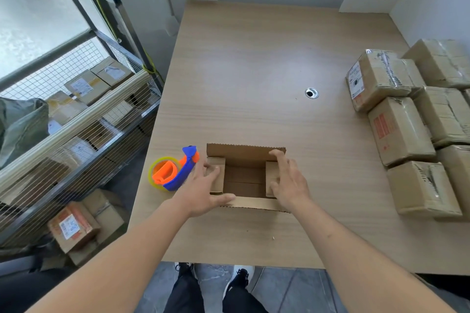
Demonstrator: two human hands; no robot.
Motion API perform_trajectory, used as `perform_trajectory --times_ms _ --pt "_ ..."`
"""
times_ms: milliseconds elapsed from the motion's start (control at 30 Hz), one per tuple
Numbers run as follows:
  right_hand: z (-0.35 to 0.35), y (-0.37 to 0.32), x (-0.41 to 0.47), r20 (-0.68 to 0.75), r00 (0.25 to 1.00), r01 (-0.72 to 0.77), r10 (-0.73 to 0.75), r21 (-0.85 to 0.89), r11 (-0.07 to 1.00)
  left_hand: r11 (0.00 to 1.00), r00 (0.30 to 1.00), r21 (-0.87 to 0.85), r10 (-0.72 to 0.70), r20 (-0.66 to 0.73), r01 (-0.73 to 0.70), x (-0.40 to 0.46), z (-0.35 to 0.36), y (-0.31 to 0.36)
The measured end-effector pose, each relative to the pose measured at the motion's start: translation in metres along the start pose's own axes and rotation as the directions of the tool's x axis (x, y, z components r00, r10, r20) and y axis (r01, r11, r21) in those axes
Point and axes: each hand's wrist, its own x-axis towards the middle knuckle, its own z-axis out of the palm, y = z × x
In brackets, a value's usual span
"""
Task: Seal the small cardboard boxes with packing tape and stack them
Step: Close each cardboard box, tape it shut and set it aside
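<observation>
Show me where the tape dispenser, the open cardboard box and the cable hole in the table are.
tape dispenser (pixel 175 173): head view, on its blue and orange body beside the tape roll.
open cardboard box (pixel 244 181): head view, on its bare inside floor.
cable hole (pixel 311 93): head view, on its metal ring.
</observation>
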Motion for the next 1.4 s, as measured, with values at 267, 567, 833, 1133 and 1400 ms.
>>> perform_trajectory --times_ms 267,567,833,1133,1400 --pt "-0.004 -0.011 0.008 -0.052 0.984 -0.161 0.173 0.186 0.969 0.968 0.998 0.246 0.053 -0.038 -0.042 0.003 0.002 -0.001" --pt "0.004 -0.011 -0.001 0.020 0.999 0.039 -0.035 -0.247 0.968 0.963 0.940 -0.270 -0.101 -0.325 0.009 0.015 0.002 0.005" --pt "0.055 -0.044 -0.012 -0.051 0.983 0.120 -0.177 -0.552 0.825 0.972 0.924 -0.235 -0.082 -0.375 -0.009 0.019 0.010 -0.011" --pt "0.092 -0.047 -0.004 -0.102 0.971 0.183 -0.217 -0.274 0.944 0.965 0.888 0.014 -0.234 -0.395 0.261 0.035 -0.006 -0.073" --pt "0.109 -0.041 0.015 -0.173 0.956 0.220 -0.235 -0.101 0.970 0.982 0.910 0.004 -0.172 -0.376 0.187 0.036 -0.010 -0.103"
